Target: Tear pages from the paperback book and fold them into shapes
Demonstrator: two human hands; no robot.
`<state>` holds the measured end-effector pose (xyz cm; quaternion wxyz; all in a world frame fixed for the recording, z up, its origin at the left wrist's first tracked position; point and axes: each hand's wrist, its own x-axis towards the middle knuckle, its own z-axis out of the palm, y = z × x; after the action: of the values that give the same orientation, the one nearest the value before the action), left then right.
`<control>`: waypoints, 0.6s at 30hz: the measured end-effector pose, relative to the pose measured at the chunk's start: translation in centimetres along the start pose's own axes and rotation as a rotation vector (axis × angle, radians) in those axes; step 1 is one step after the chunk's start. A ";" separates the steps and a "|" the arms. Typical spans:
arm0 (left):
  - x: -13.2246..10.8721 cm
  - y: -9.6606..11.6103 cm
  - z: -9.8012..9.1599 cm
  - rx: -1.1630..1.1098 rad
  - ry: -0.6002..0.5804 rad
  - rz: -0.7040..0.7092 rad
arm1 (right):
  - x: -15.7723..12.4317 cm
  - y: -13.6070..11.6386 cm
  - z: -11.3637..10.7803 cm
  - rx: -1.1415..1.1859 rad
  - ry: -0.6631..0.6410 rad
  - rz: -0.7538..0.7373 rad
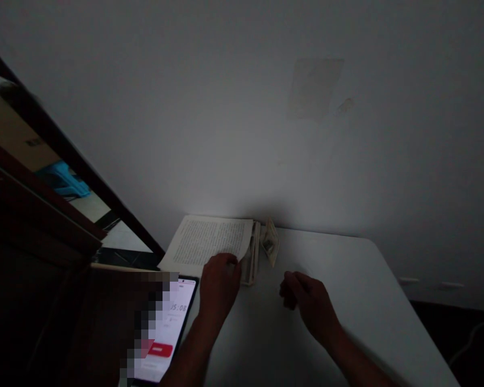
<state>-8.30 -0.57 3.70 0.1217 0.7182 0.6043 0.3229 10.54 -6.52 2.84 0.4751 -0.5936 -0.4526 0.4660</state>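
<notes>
A book (pixel 210 239) with printed text lies open at the back of the white table. My left hand (pixel 220 279) is at its lower right corner, fingers pinched on the lifted edge of a book page (pixel 245 242). Under that edge, other pages and the side of the book show. Just right of the book, a folded piece of paper (pixel 271 244) with a dark printed patch stands tilted on the table. My right hand (pixel 306 293) is held in front of it, apart from it, with the fingers curled closed and no object showing in them.
A lit phone (pixel 165 328) showing a timer lies left of my left forearm, partly pixelated. The white table (pixel 347 269) meets a grey wall (pixel 226 134) behind. At left stands a dark-framed mirror (pixel 84 177), reflecting a cardboard box and a blue object.
</notes>
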 end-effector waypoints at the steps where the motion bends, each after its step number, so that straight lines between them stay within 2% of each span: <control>1: -0.2 0.1 0.0 -0.035 0.018 0.020 | -0.4 -0.3 0.5 0.120 -0.077 0.065; 4: -0.9 0.5 -0.3 -0.129 0.055 0.089 | -1.0 -1.2 2.3 0.521 -0.264 0.366; 6: -1.6 0.9 -0.4 -0.172 0.050 0.126 | -0.8 -1.8 3.5 0.731 -0.316 0.395; 8: -2.3 1.3 -0.6 -0.197 0.029 0.148 | -0.3 -2.3 4.6 0.855 -0.378 0.363; 11: -3.4 2.1 -0.5 -0.230 -0.016 0.164 | 0.4 -2.6 5.8 0.841 -0.381 0.254; 13: -4.2 2.6 -0.4 -0.265 -0.063 0.189 | 0.7 -2.4 6.3 0.799 -0.359 0.252; 18: -5.9 4.0 -0.8 -0.279 -0.119 0.302 | 0.9 -1.6 6.0 0.776 -0.239 0.491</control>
<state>-5.99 -7.25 4.74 0.2055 0.7946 0.4310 0.3750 4.59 -4.53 3.63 0.4822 -0.4038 -0.1430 0.7642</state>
